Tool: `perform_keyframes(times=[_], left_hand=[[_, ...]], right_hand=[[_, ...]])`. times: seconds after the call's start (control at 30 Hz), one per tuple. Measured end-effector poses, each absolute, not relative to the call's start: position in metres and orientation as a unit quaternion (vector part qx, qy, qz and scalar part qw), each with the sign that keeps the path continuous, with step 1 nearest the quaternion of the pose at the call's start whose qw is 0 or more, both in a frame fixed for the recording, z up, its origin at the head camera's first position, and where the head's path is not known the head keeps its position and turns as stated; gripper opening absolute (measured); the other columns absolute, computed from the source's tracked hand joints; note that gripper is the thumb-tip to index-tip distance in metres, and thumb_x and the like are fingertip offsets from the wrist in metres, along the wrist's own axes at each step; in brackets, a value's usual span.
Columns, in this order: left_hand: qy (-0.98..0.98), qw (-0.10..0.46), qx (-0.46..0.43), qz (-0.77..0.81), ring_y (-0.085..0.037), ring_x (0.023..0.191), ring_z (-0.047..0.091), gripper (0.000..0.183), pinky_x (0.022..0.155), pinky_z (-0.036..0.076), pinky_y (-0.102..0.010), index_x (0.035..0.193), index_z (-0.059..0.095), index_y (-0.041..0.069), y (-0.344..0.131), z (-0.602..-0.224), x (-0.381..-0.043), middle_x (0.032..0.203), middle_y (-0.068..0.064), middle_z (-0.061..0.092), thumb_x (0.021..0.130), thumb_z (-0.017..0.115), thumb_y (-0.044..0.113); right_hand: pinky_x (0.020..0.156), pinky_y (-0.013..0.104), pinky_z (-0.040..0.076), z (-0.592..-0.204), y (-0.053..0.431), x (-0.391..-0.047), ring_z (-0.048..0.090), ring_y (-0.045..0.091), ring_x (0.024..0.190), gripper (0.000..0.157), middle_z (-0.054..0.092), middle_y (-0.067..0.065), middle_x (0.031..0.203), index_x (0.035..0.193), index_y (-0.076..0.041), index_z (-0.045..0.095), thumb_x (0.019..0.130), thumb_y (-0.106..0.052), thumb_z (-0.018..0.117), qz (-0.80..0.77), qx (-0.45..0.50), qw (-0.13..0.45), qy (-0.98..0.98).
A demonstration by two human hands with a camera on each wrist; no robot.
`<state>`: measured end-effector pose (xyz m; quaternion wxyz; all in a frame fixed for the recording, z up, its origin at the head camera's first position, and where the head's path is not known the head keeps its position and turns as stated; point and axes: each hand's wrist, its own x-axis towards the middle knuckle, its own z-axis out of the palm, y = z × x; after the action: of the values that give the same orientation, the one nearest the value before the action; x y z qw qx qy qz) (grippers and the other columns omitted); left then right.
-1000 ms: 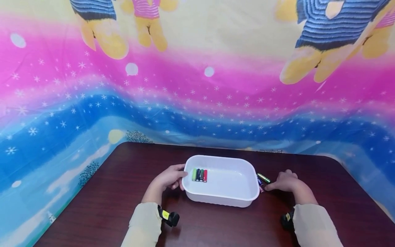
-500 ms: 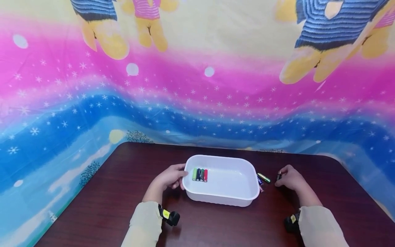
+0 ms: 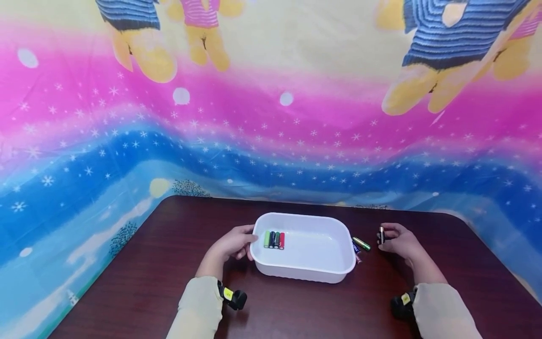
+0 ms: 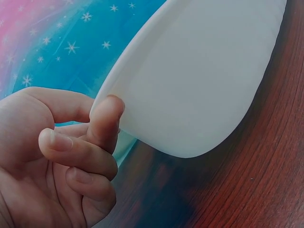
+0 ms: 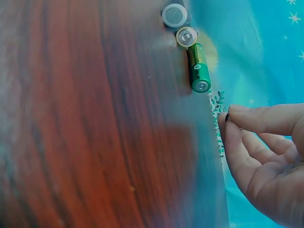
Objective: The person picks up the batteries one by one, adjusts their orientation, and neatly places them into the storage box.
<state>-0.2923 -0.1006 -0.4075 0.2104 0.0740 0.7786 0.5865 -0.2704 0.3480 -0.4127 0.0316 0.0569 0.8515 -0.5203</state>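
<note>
My left hand (image 3: 232, 244) pinches the left rim of a white plastic basin (image 3: 305, 276); the left wrist view shows its fingertips bent at the rim. Several batteries lie side by side on the basin floor near that end, among them a light green battery (image 3: 267, 239) and a red battery (image 3: 282, 241). To the basin's right, my right hand (image 3: 400, 245) holds a dark battery with a gold end (image 3: 382, 234) upright between thumb and fingers. A green-and-gold battery (image 3: 361, 243) lies between this hand and the basin, beside others partly hidden by the basin wall.
The dark red-brown wooden table (image 3: 296, 308) has rounded far corners. Behind it hangs a printed cloth (image 3: 254, 122) with snowflakes and bears. Black wrist cameras sit at both cuffs, the left camera (image 3: 235, 299) near the basin's front left.
My right hand has picked up the dark battery from the table beside the others, moved a little right and turned the battery upright. My left hand and the basin stay put.
</note>
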Motion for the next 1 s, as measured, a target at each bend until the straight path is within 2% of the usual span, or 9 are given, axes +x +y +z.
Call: perform_keyframes(times=[0.37, 1.0], left_hand=[[0.779, 0.2, 0.072, 0.59, -0.009, 0.032, 0.035, 0.051, 0.034, 0.028, -0.02, 0.143, 0.034, 0.005, -0.099, -0.409, -0.292, 0.048, -0.008, 0.055, 0.094, 0.048, 0.012], [0.777, 0.201, 0.065, 0.593, -0.008, 0.032, 0.036, 0.052, 0.033, 0.029, -0.019, 0.142, 0.035, 0.006, -0.099, -0.41, -0.292, 0.048, -0.008, 0.055, 0.093, 0.048, 0.012]], right_hand=[[0.079, 0.032, 0.051, -0.411, 0.342, -0.275, 0.062, 0.007, 0.088, 0.072, 0.039, 0.034, 0.132, 0.141, 0.01, 0.023, 0.081, 0.007, 0.063, -0.574, 0.04, 0.035, 0.817], [0.085, 0.038, 0.048, -0.394, 0.328, -0.28, 0.059, 0.01, 0.093, 0.072, 0.032, 0.036, 0.136, 0.141, 0.009, 0.025, 0.082, 0.002, 0.065, -0.561, 0.031, 0.037, 0.826]])
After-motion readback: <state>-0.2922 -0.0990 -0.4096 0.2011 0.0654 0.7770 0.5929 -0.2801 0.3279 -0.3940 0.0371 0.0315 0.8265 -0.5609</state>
